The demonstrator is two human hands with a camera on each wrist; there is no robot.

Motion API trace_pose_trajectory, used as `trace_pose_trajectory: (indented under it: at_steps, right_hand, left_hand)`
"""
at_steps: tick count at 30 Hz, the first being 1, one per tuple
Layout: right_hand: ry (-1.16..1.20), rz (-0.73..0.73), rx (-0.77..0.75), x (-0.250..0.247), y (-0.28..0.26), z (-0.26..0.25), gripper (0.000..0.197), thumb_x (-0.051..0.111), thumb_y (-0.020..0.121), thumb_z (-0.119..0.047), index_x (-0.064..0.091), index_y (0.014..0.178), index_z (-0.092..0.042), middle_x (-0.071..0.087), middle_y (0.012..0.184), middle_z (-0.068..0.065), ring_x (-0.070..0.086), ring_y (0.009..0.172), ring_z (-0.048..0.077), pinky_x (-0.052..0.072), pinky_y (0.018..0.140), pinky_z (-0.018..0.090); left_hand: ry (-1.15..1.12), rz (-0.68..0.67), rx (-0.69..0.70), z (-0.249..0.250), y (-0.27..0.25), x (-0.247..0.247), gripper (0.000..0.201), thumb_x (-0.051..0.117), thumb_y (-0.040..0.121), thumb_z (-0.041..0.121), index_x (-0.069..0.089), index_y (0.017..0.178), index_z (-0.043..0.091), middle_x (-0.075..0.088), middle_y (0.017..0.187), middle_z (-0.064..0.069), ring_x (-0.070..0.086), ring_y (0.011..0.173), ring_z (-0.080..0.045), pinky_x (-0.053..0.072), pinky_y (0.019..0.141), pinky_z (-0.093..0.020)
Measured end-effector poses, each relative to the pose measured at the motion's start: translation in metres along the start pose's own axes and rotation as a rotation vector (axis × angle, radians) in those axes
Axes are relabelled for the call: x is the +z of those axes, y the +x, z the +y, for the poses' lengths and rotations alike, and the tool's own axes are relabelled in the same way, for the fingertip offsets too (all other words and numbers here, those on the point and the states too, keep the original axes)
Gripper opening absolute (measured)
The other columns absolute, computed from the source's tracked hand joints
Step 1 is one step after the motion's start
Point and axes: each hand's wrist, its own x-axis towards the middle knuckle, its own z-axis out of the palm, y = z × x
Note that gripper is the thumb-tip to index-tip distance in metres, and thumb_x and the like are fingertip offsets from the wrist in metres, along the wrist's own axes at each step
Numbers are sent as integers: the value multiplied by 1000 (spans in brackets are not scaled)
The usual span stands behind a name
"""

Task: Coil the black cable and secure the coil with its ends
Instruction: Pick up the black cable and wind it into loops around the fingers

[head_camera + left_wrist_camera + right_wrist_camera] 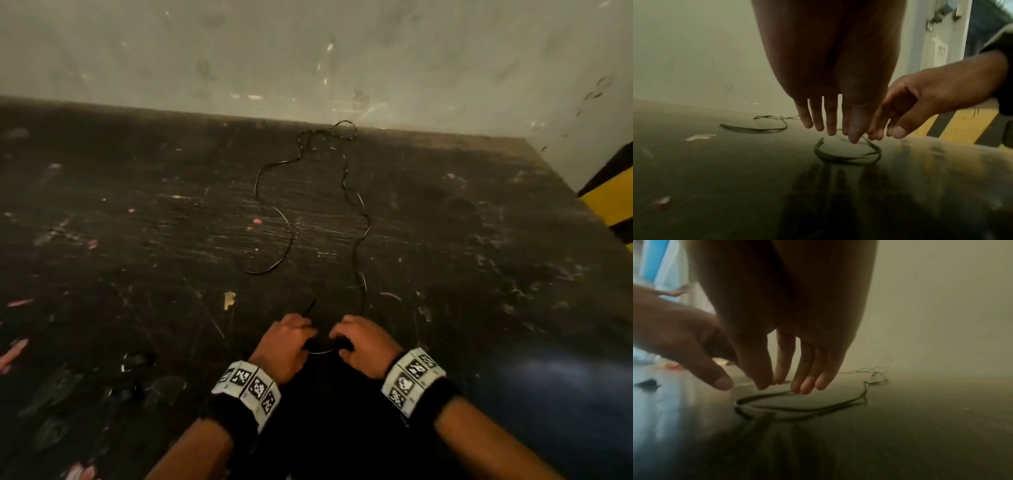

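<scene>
A thin black cable [291,236] lies loose on the dark scratched surface [137,240]. It winds from a tangle at the far wall down to my hands. A small loop of it [846,158] lies between both hands, low in the head view. My left hand [305,329] points its straight fingers [818,125] down, and the thumb tip touches the loop. My right hand [339,334] also points down, its fingertips [805,389] touching the loop [797,410]. I see neither hand closing around the cable. One cable end sticks up by the left fingers.
A pale, scuffed wall [308,61] closes off the back. A yellow and black striped block [613,202] stands at the right edge. Small pink and tan scraps [229,299] dot the surface.
</scene>
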Motion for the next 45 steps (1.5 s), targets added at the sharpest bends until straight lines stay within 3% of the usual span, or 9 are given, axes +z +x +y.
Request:
trace_pose_trajectory:
  at_steps: [4,9,14,17,21,25,36,41,45]
  right_hand:
    - [-152,-72,-57,7,10,4,29,61,80,-14,58,109,-17,51,118,9,46,112,27,37,94,38]
    - [-177,-8,-147,13,18,9,14,54,84,-16,59,97,-16,56,109,8,51,105,27,36,89,39]
    - [213,115,-181,-27,19,14,7,58,84,-13,58,89,-19,60,89,-4,58,82,13,47,77,30]
    - [282,191,-231,-69,18,7,10,60,86,-15,59,90,-24,60,90,-7,57,83,3,47,76,20]
    - [400,344,-286,-117,11,-20,11,58,88,-9,61,93,-18,57,84,-14,55,79,-1,44,73,12]
    - [435,365,-325,-142,1,-54,11,55,90,-6,58,93,-16,57,81,-8,59,75,9,52,72,27]
    - [308,449,-353,-148,-33,-128,9,51,92,-5,58,98,-8,61,82,6,64,72,18,55,67,31]
    - [313,487,-306,-132,-50,-150,10,50,93,-5,57,98,-10,60,79,8,61,66,19,54,59,31]
    - [301,512,-298,-115,-63,-164,11,50,93,-5,57,98,-11,60,77,4,58,62,10,49,58,21]
  left_hand:
    - [101,-90,13,-9,1,3,31,55,86,20,66,115,20,46,144,-5,26,140,-23,31,106,-38]
    - [72,58,140,-18,-3,11,10,57,75,19,66,71,19,71,94,-6,63,107,-29,50,85,-36]
    - [-601,144,-50,-4,-13,-27,9,52,91,13,56,86,19,69,72,0,64,74,-9,47,75,-23]
    - [-1086,189,-130,13,-17,-62,8,55,90,5,60,90,12,64,58,-1,63,60,-14,50,73,-28]
    - [-1567,42,-63,36,-27,-105,18,53,88,14,66,93,3,55,57,-4,58,54,-16,57,66,-34]
    - [-1798,-25,115,49,-43,-133,20,48,89,17,64,85,7,54,54,-4,55,46,-15,54,54,-31]
    - [-1961,-237,399,47,-107,-149,32,36,96,22,65,101,8,70,74,-19,70,63,-26,58,67,-42]
    - [-1956,-321,430,44,-135,-145,31,37,96,23,62,107,9,70,82,-20,70,63,-26,57,47,-29]
    - [-1968,-383,438,44,-154,-139,31,37,95,25,61,106,8,71,86,-23,71,67,-28,58,51,-32]
